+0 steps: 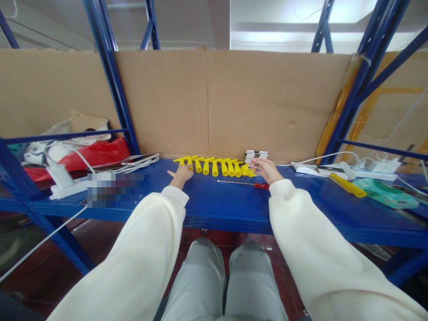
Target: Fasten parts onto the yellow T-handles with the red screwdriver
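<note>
Along the back of the blue shelf lies a row of several yellow T-shaped plastic pieces with tube handles [215, 167]. My left hand [181, 175] is at the row's left end, thumb spread away, fingertips over the leftmost pieces. At the other end, my right hand [266, 170] has its fingers stretched and apart, beside a pile of small flat yellow pieces [247, 171]. Just behind it is a stack of small white items with dark markings [256, 154]. A screwdriver with a red handle [261, 186] lies in front of my right hand, its shaft pointing left.
Cardboard [250, 98] stands upright behind the blue shelf [220, 205]. To the left are a white power strip [68, 188], cables and a red bag [96, 154]. On the right lie a yellow tube [347, 185], a green packet [386, 192] and white chargers [384, 166]. Blue posts flank the work area.
</note>
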Demonstrator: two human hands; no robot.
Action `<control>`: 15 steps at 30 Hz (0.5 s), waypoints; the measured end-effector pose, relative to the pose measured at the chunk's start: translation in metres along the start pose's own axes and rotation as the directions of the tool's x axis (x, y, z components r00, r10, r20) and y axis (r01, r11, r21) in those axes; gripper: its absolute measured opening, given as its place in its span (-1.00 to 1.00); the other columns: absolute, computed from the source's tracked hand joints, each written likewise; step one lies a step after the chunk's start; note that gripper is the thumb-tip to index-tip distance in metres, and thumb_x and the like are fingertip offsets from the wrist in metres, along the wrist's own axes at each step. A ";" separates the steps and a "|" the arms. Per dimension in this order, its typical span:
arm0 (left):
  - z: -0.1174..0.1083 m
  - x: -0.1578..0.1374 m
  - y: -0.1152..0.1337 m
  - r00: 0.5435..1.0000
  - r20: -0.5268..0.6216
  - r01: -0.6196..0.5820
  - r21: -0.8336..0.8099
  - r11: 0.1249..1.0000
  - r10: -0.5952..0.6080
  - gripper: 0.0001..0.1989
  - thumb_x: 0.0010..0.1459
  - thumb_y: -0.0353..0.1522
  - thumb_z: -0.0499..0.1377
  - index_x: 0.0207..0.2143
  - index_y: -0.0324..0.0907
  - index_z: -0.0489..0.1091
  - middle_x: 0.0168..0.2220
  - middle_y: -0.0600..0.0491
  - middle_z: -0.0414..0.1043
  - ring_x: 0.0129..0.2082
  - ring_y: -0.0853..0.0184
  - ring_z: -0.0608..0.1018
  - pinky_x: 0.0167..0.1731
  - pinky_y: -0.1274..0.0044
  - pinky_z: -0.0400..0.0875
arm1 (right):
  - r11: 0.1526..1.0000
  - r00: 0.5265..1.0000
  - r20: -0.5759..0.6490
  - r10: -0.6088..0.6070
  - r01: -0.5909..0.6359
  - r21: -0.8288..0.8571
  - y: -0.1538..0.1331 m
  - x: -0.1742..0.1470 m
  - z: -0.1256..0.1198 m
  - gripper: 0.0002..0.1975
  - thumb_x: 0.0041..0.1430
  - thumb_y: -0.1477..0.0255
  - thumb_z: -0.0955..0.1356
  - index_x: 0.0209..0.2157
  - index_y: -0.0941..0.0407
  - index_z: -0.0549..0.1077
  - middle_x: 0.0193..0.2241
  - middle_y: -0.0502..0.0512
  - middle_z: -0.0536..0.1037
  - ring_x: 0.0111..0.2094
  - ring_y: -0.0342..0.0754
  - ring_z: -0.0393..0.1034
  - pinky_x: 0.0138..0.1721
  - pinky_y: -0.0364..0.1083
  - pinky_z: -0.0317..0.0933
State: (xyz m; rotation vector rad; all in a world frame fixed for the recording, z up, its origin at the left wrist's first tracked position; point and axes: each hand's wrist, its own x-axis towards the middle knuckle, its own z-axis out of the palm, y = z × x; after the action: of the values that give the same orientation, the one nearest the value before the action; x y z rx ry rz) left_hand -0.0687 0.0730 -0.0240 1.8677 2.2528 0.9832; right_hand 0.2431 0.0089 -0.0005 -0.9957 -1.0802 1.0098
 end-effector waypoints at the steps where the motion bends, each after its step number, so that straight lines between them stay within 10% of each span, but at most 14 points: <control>1: -0.001 -0.001 0.000 0.999 0.031 0.012 0.007 1.000 -0.012 -0.54 0.15 -0.44 0.13 0.07 0.00 0.56 0.23 -0.14 0.45 0.33 -0.17 0.32 0.28 -0.23 -0.06 | 1.000 1.000 0.001 0.000 0.000 0.002 0.000 0.000 0.000 -0.91 0.12 0.55 0.45 -0.44 0.14 0.50 -0.45 0.05 0.62 -0.54 -0.21 0.43 -0.52 -0.25 0.27; 15: -0.002 0.001 -0.005 0.978 0.040 0.205 -0.010 0.979 -0.205 -0.58 0.22 -0.43 0.10 0.09 -0.11 0.52 0.25 -0.19 0.42 0.32 -0.07 0.36 0.28 -0.07 0.12 | 1.000 1.000 -0.002 0.014 -0.014 0.000 0.000 0.000 0.001 -0.90 0.08 0.54 0.47 -0.46 0.13 0.49 -0.48 0.01 0.60 -0.55 -0.22 0.42 -0.54 -0.25 0.24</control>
State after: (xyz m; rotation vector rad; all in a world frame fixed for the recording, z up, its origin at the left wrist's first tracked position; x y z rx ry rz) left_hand -0.0744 0.0729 -0.0240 1.5934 2.3501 0.9206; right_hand 0.2419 0.0093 -0.0004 -1.0057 -1.0729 1.0198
